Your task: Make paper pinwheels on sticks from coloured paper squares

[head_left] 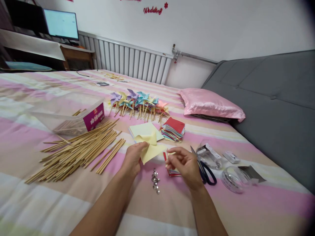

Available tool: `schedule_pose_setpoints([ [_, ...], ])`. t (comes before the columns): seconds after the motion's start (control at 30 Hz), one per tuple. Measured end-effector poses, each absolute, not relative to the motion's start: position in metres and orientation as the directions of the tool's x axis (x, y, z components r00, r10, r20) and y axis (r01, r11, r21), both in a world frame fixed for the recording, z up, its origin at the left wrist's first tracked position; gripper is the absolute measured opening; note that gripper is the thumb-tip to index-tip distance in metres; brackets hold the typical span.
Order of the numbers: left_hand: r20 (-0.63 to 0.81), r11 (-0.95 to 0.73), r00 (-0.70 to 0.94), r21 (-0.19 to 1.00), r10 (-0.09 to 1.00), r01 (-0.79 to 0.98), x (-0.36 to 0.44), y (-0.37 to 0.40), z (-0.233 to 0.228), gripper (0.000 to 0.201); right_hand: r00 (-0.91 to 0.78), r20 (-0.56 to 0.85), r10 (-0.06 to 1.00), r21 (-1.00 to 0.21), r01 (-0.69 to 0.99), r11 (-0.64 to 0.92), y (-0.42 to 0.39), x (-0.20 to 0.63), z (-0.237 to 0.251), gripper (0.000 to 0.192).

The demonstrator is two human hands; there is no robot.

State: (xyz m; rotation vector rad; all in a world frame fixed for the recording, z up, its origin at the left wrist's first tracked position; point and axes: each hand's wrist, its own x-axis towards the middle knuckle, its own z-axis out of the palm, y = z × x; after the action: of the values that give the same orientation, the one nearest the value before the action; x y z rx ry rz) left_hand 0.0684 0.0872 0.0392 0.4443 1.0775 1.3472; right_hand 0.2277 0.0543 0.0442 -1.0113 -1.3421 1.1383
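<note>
My left hand (133, 159) pinches a pale yellow square of paper (152, 150) and holds it partly folded just above the striped bed sheet. My right hand (185, 165) hovers at the paper's right corner with thumb and fingers curled, touching its edge. Under that hand lies a small stack of coloured paper with a red edge (172, 172). A little cluster of silver pins (155, 180) lies between my wrists. Black-handled scissors (206, 172) rest right of my right hand.
Many bamboo sticks (78, 152) lie at the left beside a clear plastic box (71, 114). Finished paper pinwheels (137, 103) lie further back, with yellow sheets (145, 130) and a red-topped paper stack (173, 130). Clear tape rolls (232, 178), a pink pillow (211, 105) and a grey headboard (278, 105) are at right.
</note>
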Motion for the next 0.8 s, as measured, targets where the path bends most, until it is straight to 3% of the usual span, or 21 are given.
schedule_pose_setpoints([
  [0.07,-0.382,0.232,-0.135,0.767,0.914,-0.598,0.068,0.087,0.041,0.013,-0.257,0.142,0.956,-0.985,0.056,0.161,0.052,0.222,0.041,0.021],
  [0.2,-0.403,0.281,-0.06,0.728,0.913,-0.625,0.072,0.085,0.044,0.011,-0.296,0.209,0.932,-0.954,0.15,0.261,0.053,0.211,0.032,0.023],
  [0.4,-0.349,0.283,-0.005,0.766,0.937,-0.577,0.074,0.083,0.037,0.012,-0.155,0.286,0.946,-0.941,0.14,0.307,0.055,0.205,0.025,0.013],
  [0.8,-0.21,0.134,-0.158,0.909,0.965,-0.394,0.084,0.076,0.043,0.021,0.139,0.192,0.972,-0.978,0.109,0.178,0.058,0.201,0.027,0.023],
])
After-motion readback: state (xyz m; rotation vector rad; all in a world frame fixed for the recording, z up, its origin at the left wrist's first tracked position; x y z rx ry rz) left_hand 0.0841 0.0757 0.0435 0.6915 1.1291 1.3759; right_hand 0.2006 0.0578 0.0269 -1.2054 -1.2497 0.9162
